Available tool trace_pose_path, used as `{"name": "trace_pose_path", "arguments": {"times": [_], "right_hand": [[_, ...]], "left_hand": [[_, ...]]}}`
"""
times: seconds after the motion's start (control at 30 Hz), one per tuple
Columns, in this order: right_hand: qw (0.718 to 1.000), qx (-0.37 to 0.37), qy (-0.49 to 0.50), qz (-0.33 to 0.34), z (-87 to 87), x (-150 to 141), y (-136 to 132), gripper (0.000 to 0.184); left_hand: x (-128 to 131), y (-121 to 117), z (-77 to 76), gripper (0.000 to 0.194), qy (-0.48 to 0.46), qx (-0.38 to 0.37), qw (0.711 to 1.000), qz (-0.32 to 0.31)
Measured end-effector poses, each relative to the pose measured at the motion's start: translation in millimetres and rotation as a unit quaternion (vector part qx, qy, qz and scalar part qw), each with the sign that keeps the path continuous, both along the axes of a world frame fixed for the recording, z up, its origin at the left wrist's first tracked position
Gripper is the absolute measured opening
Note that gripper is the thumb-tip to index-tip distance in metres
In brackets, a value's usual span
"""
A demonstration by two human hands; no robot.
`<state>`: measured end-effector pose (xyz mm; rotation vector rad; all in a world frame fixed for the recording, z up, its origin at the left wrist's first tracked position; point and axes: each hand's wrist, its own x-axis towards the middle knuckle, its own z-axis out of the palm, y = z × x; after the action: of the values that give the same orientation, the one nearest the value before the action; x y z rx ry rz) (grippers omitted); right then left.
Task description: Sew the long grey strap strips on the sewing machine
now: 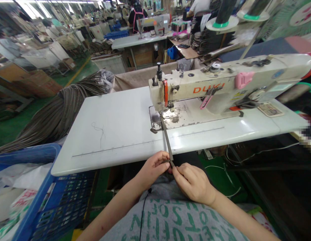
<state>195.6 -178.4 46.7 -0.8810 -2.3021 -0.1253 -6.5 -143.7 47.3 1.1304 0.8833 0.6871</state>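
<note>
Grip of the left hand [154,167]: thumb and curled fingers drawn together in a pinch on the near end of a narrow dark strip [167,137]. Grip of the right hand [194,182]: thumb and fingers closed on the same end, just beside the left fingertips; exact contact under the fingers cannot be told. Strip lies with its long axis running away from the person, far end pointing to the needle area of the sewing machine [220,80], near end leaning slightly right and reaching past the front edge of the white tabletop [115,113]. It crosses a printed ruler line [135,145], whose figures are too small to read. Machine arm bears orange lettering, seemingly "DUKI"; a yellow label and a round blue mark sit farther right, their details unreadable. Pink-handled snips [207,101] rest against the arm, below a pink holder [243,79]. Loose thread [101,130] on the left of the tabletop. The person's grey shirt [175,221] carries green print, upside down in view; "LOTS OF" legible. Left of the tabletop: a large bundle of dark strips [57,107] and a blue basket [64,197] holding white bags [32,177], one with red lettering, unreadable.
</note>
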Motion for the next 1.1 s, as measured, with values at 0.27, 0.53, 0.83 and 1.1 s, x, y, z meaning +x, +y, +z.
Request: {"name": "trace_pose_path", "arguments": {"times": [0.27, 0.53, 0.83, 1.1], "right_hand": [[0.999, -0.025, -0.002, 0.04, 0.7, -2.8, -2.8, 0.025], [0.998, -0.025, -0.008, 0.063, -1.7, -7.0, -1.2, 0.03], [0.991, -0.1, 0.058, 0.065, -11.3, -6.8, -1.8, 0.017], [0.955, -0.186, 0.2, -0.12, -10.1, 12.7, 28.5, 0.011]], "left_hand": [[3.0, -13.1, -15.2, 0.042, -0.067, -0.107, 0.991, 0.05], [6.3, -14.8, -14.5, 0.034, -0.135, -0.209, 0.966, 0.075], [5.4, -13.5, -18.4, 0.043, -0.123, -0.189, 0.971, 0.084], [5.9, -13.9, -24.0, 0.04, -0.07, -0.115, 0.987, 0.092]]}}
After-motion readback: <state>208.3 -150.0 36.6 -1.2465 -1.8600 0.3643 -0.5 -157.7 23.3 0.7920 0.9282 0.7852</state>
